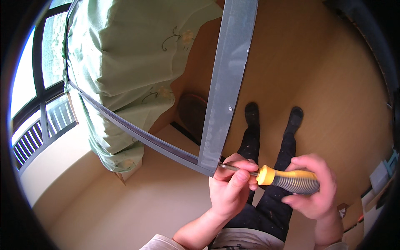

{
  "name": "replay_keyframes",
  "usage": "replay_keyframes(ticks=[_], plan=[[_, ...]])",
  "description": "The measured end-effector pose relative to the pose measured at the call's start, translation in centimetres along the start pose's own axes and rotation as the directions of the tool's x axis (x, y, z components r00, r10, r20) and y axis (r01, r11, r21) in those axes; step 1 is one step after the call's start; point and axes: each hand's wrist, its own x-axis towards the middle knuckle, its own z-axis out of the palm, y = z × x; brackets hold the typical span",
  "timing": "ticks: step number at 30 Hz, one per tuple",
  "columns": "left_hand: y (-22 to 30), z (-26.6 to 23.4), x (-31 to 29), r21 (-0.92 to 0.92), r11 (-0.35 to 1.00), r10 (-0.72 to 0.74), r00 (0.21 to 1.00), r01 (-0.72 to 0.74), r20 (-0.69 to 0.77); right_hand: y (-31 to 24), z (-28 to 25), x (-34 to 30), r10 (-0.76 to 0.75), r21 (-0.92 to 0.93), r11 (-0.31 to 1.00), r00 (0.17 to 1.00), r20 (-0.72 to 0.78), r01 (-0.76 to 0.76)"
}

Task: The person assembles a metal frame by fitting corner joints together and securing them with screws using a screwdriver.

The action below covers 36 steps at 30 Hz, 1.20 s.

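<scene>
A screwdriver (291, 180) with a yellow and grey ribbed handle lies level, its shaft pointing left. My right hand (318, 187) is wrapped round the rear of the handle. With the fingers of my left hand (231, 183) I pinch the metal shaft close to its tip. That tip meets the corner of a grey metal frame (221, 96), where a wide upright bar joins a thinner rail (141, 135). Whether a screw sits at the tip is hidden by my fingers.
A pale green curtain (129, 54) with flower embroidery hangs behind the frame at left, beside a dark-framed window (54, 71). My feet stand on a brown floor (316, 79). A dark round object (191, 112) is on the floor behind the bar. Assorted items (379, 177) lie at far right.
</scene>
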Motion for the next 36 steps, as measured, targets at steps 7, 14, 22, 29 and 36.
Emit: replay_keyframes(ticks=[7, 14, 22, 29, 36], plan=[[1.9, 0.2, 1.2, 0.025, 0.999, -0.026, 0.997, 0.028, -0.074, 0.3, 0.2, 0.2, -0.341, -0.498, 0.787, 0.929, 0.142, 0.365], [5.2, -1.1, 0.8, 0.086, 0.996, -0.013, 0.966, 0.037, -0.259, -1.0, 0.0, 1.4, -0.434, -0.652, 0.552, 0.847, 0.308, 0.520], [4.7, -1.4, 0.8, 0.085, 0.995, -0.018, 0.960, 0.044, -0.278, -1.6, -0.3, 2.5, 0.045, -0.189, 0.982, 0.964, 0.264, 0.006], [6.0, -0.8, 1.3, 0.072, 0.997, 0.001, 0.958, 0.021, -0.285, -4.3, -0.8, 4.3, 0.555, 0.309, 0.636, 0.698, 0.453, -0.707], [7.3, -1.5, -0.9, 0.178, 0.958, -0.209, 0.973, 0.225, -0.103, -7.8, -1.7, -2.3, 0.563, 0.378, 0.724, 0.811, 0.159, -0.577]])
